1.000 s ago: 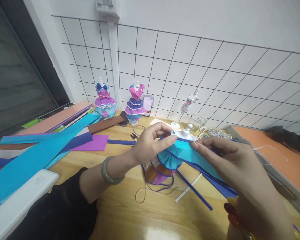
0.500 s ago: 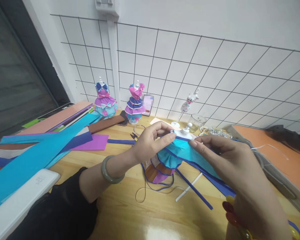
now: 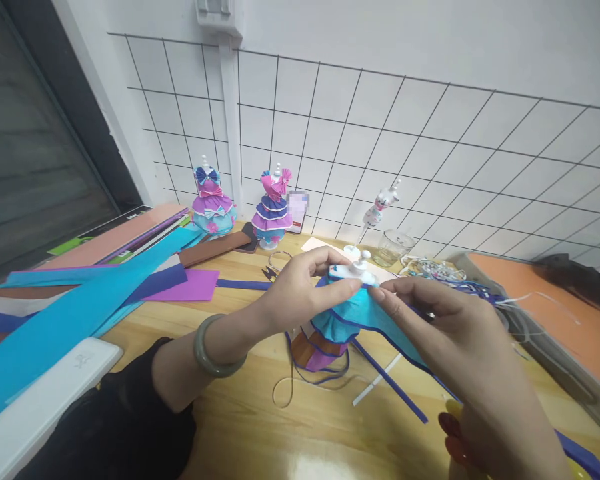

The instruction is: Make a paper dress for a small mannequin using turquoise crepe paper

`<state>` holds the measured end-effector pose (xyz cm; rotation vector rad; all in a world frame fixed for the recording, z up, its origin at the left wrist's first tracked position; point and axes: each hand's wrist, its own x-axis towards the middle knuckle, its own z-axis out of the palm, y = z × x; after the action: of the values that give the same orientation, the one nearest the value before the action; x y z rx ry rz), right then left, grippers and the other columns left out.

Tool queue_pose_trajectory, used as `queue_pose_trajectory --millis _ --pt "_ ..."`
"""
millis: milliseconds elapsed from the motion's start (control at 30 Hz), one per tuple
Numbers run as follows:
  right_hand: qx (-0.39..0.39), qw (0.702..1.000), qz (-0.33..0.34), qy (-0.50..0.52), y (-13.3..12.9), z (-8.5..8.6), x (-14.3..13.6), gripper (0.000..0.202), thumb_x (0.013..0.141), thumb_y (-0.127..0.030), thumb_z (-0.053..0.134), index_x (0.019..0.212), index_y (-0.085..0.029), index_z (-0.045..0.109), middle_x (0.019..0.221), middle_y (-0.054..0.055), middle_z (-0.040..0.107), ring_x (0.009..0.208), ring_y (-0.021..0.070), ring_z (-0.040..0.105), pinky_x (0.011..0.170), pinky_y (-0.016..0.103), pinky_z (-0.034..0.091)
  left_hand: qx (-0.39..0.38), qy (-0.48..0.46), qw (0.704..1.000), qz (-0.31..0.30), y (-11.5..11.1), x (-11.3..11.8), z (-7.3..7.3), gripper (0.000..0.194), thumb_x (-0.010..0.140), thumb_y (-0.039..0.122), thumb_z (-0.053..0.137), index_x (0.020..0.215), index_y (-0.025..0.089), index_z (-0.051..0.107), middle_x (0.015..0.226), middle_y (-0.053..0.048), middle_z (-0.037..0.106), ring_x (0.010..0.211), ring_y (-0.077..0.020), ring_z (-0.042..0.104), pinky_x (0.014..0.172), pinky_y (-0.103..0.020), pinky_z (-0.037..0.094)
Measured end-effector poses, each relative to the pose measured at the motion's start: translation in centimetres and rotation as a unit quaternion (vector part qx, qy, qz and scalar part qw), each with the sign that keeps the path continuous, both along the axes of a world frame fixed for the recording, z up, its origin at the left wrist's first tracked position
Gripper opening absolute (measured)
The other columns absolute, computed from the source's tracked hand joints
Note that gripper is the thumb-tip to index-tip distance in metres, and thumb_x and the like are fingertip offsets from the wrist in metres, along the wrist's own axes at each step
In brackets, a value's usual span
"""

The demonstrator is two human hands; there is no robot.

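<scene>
Head view: one small form (image 3: 357, 268), white at shoulders and neck, at middle right above the table, skirt (image 3: 335, 325) in tiers of turquoise, brown and purple; one turquoise strip (image 3: 367, 310), navy-edged, running from its chest toward near right. Left hand (image 3: 303, 287): closed on the form, thumb across the chest front, fingers behind and partly hidden. Right hand (image 3: 455, 327): thumb and forefinger in a tight pinch on the strip's upper edge, other fingers loosely curled. Risks, by judgement: slack or crooked gathers, should the left thumb lift early; a tear or stretch, should the right hand pull hard on what seems thin material; a toppled or twisted form, its support hidden and its steadiness apparently owed to the left grip; a snag, the strip's free length lying close to the beads (image 3: 455, 433) on the right wrist, with a navy band (image 3: 390, 380), white stick (image 3: 373, 385) and looped cord (image 3: 293, 383) lying loose at the near side. Differences from a second ago: form slightly farther left and showing more white shoulder; left thumb farther right across the chest, nearer the right thumb; navy top edge less exposed between them.
</scene>
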<state>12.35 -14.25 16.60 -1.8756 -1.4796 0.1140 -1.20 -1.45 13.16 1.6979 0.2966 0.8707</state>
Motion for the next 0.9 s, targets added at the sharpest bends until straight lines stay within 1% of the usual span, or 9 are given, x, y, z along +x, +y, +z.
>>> queue_pose_trajectory --millis 67,167,233,400,533,700,800,900 --pt "0.003 1.000 0.001 -0.006 -0.1 0.1 -0.2 0.031 0.087 -0.046 0.055 0.073 -0.022 0.068 0.059 0.000 0.064 0.052 0.0142 0.057 0.046 0.024 0.042 0.006 0.005 1.000 0.002 0.0 -0.1 0.1 0.022 0.079 0.031 0.066 0.094 0.016 0.063 0.100 -0.007 0.066 0.095 -0.0175 0.061 0.081 -0.028 0.049" --pt "0.002 1.000 0.006 -0.002 -0.1 0.0 -0.3 0.030 0.087 -0.046 0.055 0.074 -0.022 0.069 0.060 -0.001 0.065 0.052 0.0135 0.056 0.045 0.024 0.041 0.010 0.017 1.000 0.011 -0.1 -0.2 0.2 0.030 0.078 0.034 0.067 0.102 0.017 0.062 0.108 -0.008 0.065 0.102 -0.0196 0.059 0.086 -0.031 0.048" --pt "0.002 1.000 0.009 -0.005 -0.1 -0.1 -0.2 0.030 0.087 -0.046 0.056 0.075 -0.022 0.070 0.064 0.000 0.067 0.053 0.0134 0.057 0.046 0.023 0.042 0.021 0.029 0.999 0.018 -0.3 -0.3 0.3 0.031 0.078 0.034 0.067 0.103 0.016 0.061 0.107 -0.008 0.064 0.099 -0.0190 0.059 0.084 -0.030 0.047" --pt "0.029 0.999 0.001 -0.034 -0.1 -0.2 -0.2 0.027 0.085 -0.043 0.059 0.071 -0.023 0.069 0.059 -0.001 0.064 0.050 0.0130 0.055 0.044 0.023 0.041 0.039 0.045 0.998 0.028 -0.8 -0.6 0.5 0.021 0.078 0.029 0.063 0.094 0.017 0.060 0.092 -0.003 0.062 0.084 -0.0153 0.057 0.072 -0.027 0.046" --pt "0.057 0.997 0.003 -0.052 -0.3 -0.3 -0.6 0.021 0.085 -0.041 0.060 0.075 -0.024 0.069 0.060 -0.001 0.065 0.052 0.0142 0.058 0.048 0.024 0.045 0.034 0.038 0.998 0.034 -0.9 -0.5 0.6 0.016 0.076 0.025 0.062 0.089 0.018 0.056 0.084 0.000 0.057 0.077 -0.0133 0.053 0.068 -0.024 0.044" --pt "0.067 0.996 0.028 -0.046 -1.0 0.1 -1.6 0.019 0.089 -0.036 0.056 0.080 -0.024 0.068 0.077 0.002 0.070 0.064 0.0166 0.063 0.057 0.026 0.050 0.011 0.026 0.999 0.033 -0.9 -0.5 0.8 0.015 0.073 0.023 0.064 0.083 0.018 0.053 0.078 0.002 0.053 0.072 -0.0114 0.050 0.064 -0.023 0.042" --pt "0.064 0.995 0.060 -0.047 -1.1 0.5 -1.6 0.017 0.089 -0.035 0.055 0.083 -0.025 0.068 0.080 0.002 0.070 0.068 0.0167 0.064 0.059 0.025 0.050 0.005 0.017 1.000 0.025 -0.9 -0.5 1.0 0.017 0.072 0.021 0.064 0.081 0.017 0.051 0.075 0.002 0.052 0.070 -0.0101 0.049 0.063 -0.022 0.041" --pt "0.054 0.994 0.085 -0.033 -0.8 0.7 -1.2 0.018 0.090 -0.034 0.054 0.085 -0.025 0.068 0.085 0.002 0.069 0.075 0.0169 0.065 0.066 0.025 0.052 0.009 0.015 1.000 0.026 -0.9 -0.4 1.0 0.018 0.070 0.019 0.065 0.081 0.017 0.051 0.076 0.003 0.053 0.070 -0.0100 0.050 0.063 -0.022 0.041"
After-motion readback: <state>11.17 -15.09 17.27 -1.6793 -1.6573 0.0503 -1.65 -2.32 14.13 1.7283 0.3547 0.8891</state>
